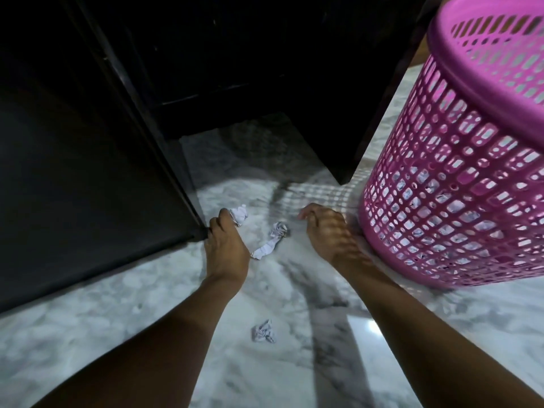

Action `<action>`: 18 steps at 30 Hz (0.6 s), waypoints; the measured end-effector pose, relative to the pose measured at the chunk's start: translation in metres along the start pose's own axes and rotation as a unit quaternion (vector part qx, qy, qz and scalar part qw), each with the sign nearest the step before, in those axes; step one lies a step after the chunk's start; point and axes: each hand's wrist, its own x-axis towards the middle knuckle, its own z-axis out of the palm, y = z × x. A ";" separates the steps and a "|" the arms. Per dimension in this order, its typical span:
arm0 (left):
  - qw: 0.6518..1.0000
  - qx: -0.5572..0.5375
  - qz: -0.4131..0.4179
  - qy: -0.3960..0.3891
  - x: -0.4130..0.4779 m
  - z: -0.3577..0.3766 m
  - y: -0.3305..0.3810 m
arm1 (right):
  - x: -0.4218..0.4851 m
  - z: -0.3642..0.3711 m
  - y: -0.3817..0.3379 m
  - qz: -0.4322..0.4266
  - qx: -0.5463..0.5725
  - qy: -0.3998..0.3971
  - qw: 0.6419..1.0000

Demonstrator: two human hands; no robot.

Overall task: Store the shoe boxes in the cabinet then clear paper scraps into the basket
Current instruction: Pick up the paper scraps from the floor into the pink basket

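My left hand (225, 242) reaches down to the marble floor and pinches a crumpled white paper scrap (240, 214) by the corner of the dark cabinet door. A second, longer scrap (272, 240) lies between my hands, and a third scrap (264, 332) sits nearer to me between my forearms. My right hand (325, 228) hovers low with loosely curled fingers and holds nothing, just left of the pink lattice basket (459, 172). Crumpled paper shows through the basket's lower holes. No shoe boxes are in view.
The open dark cabinet door (82, 178) stands at the left, and the dark cabinet body (235, 54) fills the back. A grey-veined white marble floor (147, 334) spreads below. The basket looks blurred and tilted at the right.
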 end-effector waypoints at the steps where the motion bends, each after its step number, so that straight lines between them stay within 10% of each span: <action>1: 1.000 -0.016 0.000 -0.002 0.003 -0.002 0.001 | -0.006 -0.001 -0.002 -0.014 0.009 -0.007 1.000; 9: 0.988 0.070 -0.025 -0.135 0.030 -0.017 0.019 | -0.021 0.009 -0.012 -0.111 -0.215 -0.142 0.960; 18: 0.991 0.040 0.001 -0.129 0.020 -0.020 0.018 | -0.028 0.025 0.001 -0.094 -0.147 -0.099 0.980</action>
